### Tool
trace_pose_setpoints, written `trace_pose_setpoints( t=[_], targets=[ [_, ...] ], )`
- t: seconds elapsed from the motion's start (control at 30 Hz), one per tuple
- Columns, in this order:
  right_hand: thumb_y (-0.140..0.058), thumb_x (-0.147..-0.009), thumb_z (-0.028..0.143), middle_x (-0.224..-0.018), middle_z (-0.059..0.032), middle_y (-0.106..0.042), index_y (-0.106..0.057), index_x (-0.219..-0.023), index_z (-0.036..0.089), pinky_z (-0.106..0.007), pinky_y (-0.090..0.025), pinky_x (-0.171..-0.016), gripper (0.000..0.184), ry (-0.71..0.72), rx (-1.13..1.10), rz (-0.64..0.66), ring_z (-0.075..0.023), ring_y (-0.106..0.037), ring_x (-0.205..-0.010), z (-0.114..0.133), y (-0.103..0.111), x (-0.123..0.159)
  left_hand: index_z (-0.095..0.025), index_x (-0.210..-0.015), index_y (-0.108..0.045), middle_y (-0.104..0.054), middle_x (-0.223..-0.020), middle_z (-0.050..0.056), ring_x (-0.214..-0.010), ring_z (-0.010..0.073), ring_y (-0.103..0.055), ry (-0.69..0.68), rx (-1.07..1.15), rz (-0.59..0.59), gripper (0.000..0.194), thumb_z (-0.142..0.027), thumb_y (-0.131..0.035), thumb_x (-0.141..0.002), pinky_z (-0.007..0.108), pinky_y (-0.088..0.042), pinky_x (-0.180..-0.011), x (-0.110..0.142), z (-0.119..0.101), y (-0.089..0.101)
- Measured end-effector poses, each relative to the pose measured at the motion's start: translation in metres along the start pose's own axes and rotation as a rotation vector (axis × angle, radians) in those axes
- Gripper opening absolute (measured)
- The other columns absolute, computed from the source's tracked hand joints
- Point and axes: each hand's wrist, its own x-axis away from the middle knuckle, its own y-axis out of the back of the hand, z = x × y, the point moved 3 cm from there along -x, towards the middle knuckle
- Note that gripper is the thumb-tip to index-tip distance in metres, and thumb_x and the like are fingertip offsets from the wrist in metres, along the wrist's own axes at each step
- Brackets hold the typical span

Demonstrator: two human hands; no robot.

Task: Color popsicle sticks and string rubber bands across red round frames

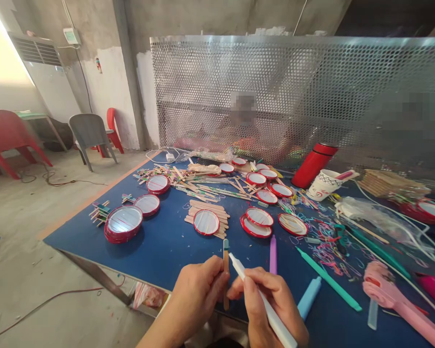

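Observation:
My left hand is closed around a wooden craft stick, held upright over the front of the table. Its top end carries a teal-coloured band. My right hand grips a white marker, whose tip points up and left, close beside the stick just below the band. Whether the tip touches the wood I cannot tell. Beyond my hands, a round red-rimmed disc rests on a row of bare craft sticks. A purple marker lies just past my right hand.
On the blue table lie several red-rimmed discs, a green marker, a blue marker cap, a pink glue gun and tangled threads. A red flask and paper cup stand before a perforated metal screen.

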Motion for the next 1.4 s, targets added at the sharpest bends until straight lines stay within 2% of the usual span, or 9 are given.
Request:
trace_pose_setpoints(
  t=[0.1, 0.27, 0.43, 0.57, 0.73, 0.9, 1.07, 1.2, 1.4],
  targets=[
    [-0.063, -0.097, 0.030, -0.069, 0.0041, -0.067, -0.067, -0.092, 0.023, -0.024, -0.049, -0.056, 0.009, -0.014, 0.000, 0.026, -0.0114, -0.062, -0.057, 0.0001, -0.0006, 0.0002, -0.025, -0.075, -0.037, -0.056, -0.065, -0.003, -0.057, 0.0140, -0.052, 0.004, 0.007, 0.010, 0.024, -0.029, -0.037, -0.098, 0.024, -0.036, -0.057, -0.0004, 0.0002, -0.0002],
    [-0.062, -0.097, 0.027, -0.063, 0.0066, -0.064, -0.066, -0.093, 0.024, -0.025, -0.050, -0.064, 0.007, 0.013, 0.042, -0.023, -0.0112, -0.061, -0.056, 0.0022, 0.0008, -0.0004, -0.025, -0.073, -0.034, -0.057, -0.063, -0.002, -0.055, 0.0138, -0.051, 0.024, 0.000, 0.017, 0.026, -0.030, -0.038, -0.098, 0.024, -0.034, -0.056, 0.0000, -0.0001, -0.0004],
    [-0.063, -0.096, 0.031, -0.070, 0.0050, -0.066, -0.067, -0.093, 0.023, -0.023, -0.048, -0.057, 0.009, -0.010, 0.000, 0.022, -0.0102, -0.061, -0.056, 0.0005, -0.0017, 0.0008, -0.025, -0.075, -0.037, -0.057, -0.065, -0.002, -0.057, 0.0143, -0.052, 0.013, 0.018, 0.022, 0.024, -0.031, -0.037, -0.099, 0.024, -0.036, -0.057, -0.0001, -0.0003, -0.0006],
    [-0.062, -0.097, 0.026, -0.062, 0.0068, -0.064, -0.066, -0.091, 0.024, -0.025, -0.050, -0.062, 0.008, 0.014, 0.051, -0.024, -0.0107, -0.060, -0.053, 0.0021, 0.0003, -0.0008, -0.025, -0.073, -0.034, -0.057, -0.062, -0.003, -0.055, 0.0138, -0.051, 0.021, 0.017, 0.012, 0.026, -0.030, -0.039, -0.098, 0.024, -0.034, -0.056, 0.0001, -0.0007, 0.0000],
    [-0.062, -0.097, 0.028, -0.065, 0.0045, -0.065, -0.067, -0.092, 0.023, -0.026, -0.048, -0.057, 0.008, 0.022, 0.007, 0.022, -0.0125, -0.061, -0.056, 0.0000, 0.0006, -0.0005, -0.025, -0.074, -0.036, -0.056, -0.063, -0.003, -0.055, 0.0139, -0.050, 0.008, -0.001, -0.002, 0.024, -0.029, -0.038, -0.097, 0.024, -0.034, -0.056, 0.0005, -0.0017, 0.0004],
    [-0.062, -0.097, 0.027, -0.061, 0.0071, -0.064, -0.065, -0.092, 0.024, -0.025, -0.050, -0.062, 0.007, 0.018, 0.044, -0.031, -0.0109, -0.061, -0.054, 0.0020, 0.0017, -0.0010, -0.025, -0.073, -0.036, -0.057, -0.062, -0.003, -0.054, 0.0139, -0.051, 0.012, -0.011, -0.005, 0.026, -0.029, -0.039, -0.098, 0.024, -0.034, -0.055, -0.0004, -0.0006, 0.0002],
    [-0.062, -0.097, 0.027, -0.069, 0.0041, -0.066, -0.067, -0.096, 0.024, -0.023, -0.050, -0.056, 0.005, 0.040, -0.009, 0.044, -0.0118, -0.063, -0.058, 0.0014, -0.0015, -0.0004, -0.025, -0.074, -0.038, -0.057, -0.064, -0.003, -0.057, 0.0144, -0.053, -0.007, 0.020, 0.002, 0.025, -0.030, -0.038, -0.099, 0.024, -0.036, -0.057, -0.0003, -0.0015, 0.0001],
    [-0.064, -0.097, 0.028, -0.074, 0.0032, -0.069, -0.067, -0.097, 0.024, -0.023, -0.052, -0.055, 0.006, 0.041, 0.023, 0.056, -0.0111, -0.063, -0.056, -0.0038, -0.0005, 0.0004, -0.024, -0.075, -0.038, -0.058, -0.063, -0.003, -0.056, 0.0137, -0.053, -0.009, 0.052, 0.013, 0.025, -0.030, -0.038, -0.099, 0.023, -0.036, -0.057, -0.0003, -0.0012, -0.0004],
    [-0.060, -0.099, 0.030, -0.069, 0.0038, -0.067, -0.067, -0.095, 0.023, -0.024, -0.051, -0.053, 0.010, 0.050, 0.055, 0.071, -0.0126, -0.064, -0.055, -0.0022, 0.0011, -0.0013, -0.024, -0.076, -0.039, -0.055, -0.065, -0.003, -0.058, 0.0142, -0.052, 0.013, 0.009, 0.015, 0.024, -0.031, -0.038, -0.099, 0.024, -0.035, -0.058, 0.0001, -0.0010, 0.0006]
  ],
)
